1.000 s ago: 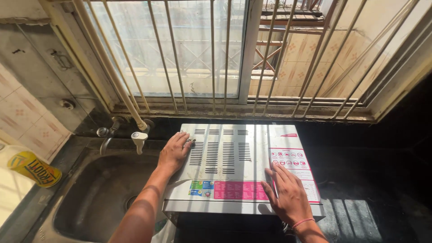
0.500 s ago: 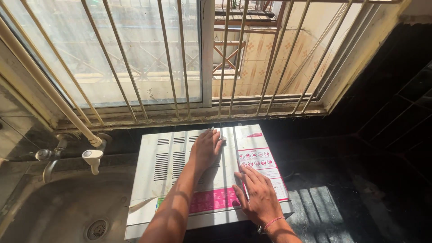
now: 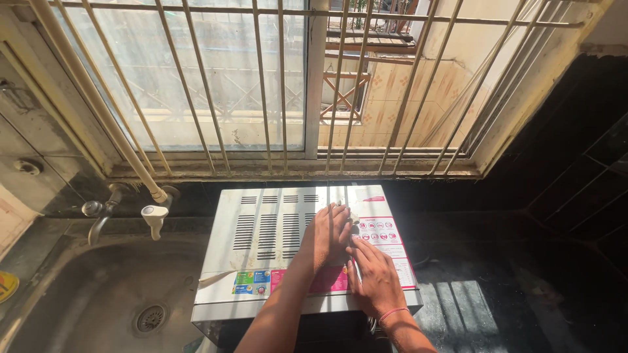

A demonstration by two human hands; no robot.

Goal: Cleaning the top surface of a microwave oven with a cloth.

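Note:
A white microwave oven with vent slots and coloured stickers on its top stands on the dark counter below the window. My left hand lies flat on the middle of its top, pressing what looks like a small pale cloth, mostly hidden under the fingers. My right hand, with a pink band at the wrist, rests flat on the top near the front right corner, fingers spread over the sticker. The two hands touch side by side.
A steel sink with a drain lies to the left. A tap and a white pipe stand behind it. A barred window fills the back. Dark counter extends to the right.
My left hand has slid across the microwave top from the left side to the middle, beside my right hand. My right hand has stayed put. The view has shifted.

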